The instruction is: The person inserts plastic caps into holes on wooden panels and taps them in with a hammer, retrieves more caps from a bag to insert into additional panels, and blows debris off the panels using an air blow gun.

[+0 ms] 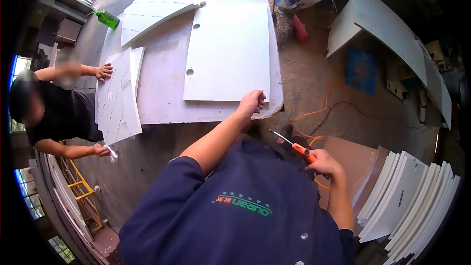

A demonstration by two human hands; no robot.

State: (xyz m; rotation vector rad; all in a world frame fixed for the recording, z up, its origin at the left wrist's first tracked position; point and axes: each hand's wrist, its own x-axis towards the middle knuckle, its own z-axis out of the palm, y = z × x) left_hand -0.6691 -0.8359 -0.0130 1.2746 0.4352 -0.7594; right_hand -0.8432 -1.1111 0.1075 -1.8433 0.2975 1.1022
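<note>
A white panel (pixel 228 54) with two round holes near its left edge lies flat on the worktable (pixel 167 95). Over the panel's near right corner is my left hand (pixel 252 102), its fingers curled closed; whatever they may hold is hidden. My right hand (pixel 324 162) grips a screwdriver (pixel 305 152) with an orange handle and a long metal shaft. It is held low, off the table's near edge, with the tip pointing up and to the left.
At the left, another person (pixel 59 113) has one hand on a white board (pixel 117 98) and a white cloth (pixel 112 154) in the other. A green bottle (pixel 107 19) stands at the table's far left. Stacked panels (pixel 392 196) lean at right, near orange cables (pixel 314 115) on the floor.
</note>
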